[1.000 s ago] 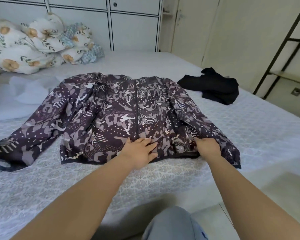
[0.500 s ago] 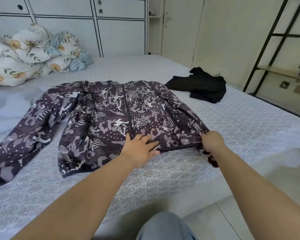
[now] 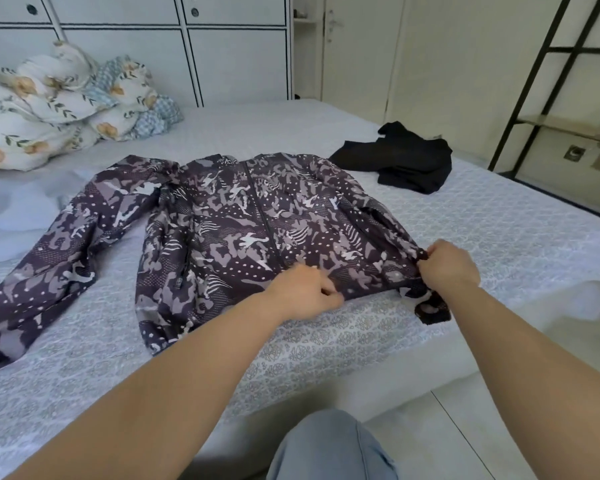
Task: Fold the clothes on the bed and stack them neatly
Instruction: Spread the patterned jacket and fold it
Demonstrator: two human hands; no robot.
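— Thin patterned fabric: the jacket [image 3: 243, 237] lies flat on the quilted bed [image 3: 499, 237], its far sleeve end cut off at the left edge.
— Hands?
— Right hand [image 3: 451, 268] bunches the sleeve at the hem corner; left hand [image 3: 302, 292] pinches the hem, fingertips hidden.

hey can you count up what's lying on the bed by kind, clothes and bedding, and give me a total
Clothes: 2, the patterned jacket and the black garment
Bedding bundles: 1, the floral duvet
Loose pale cloth: 1, the light blue fabric at the left edge, kind unclear
Total: 4
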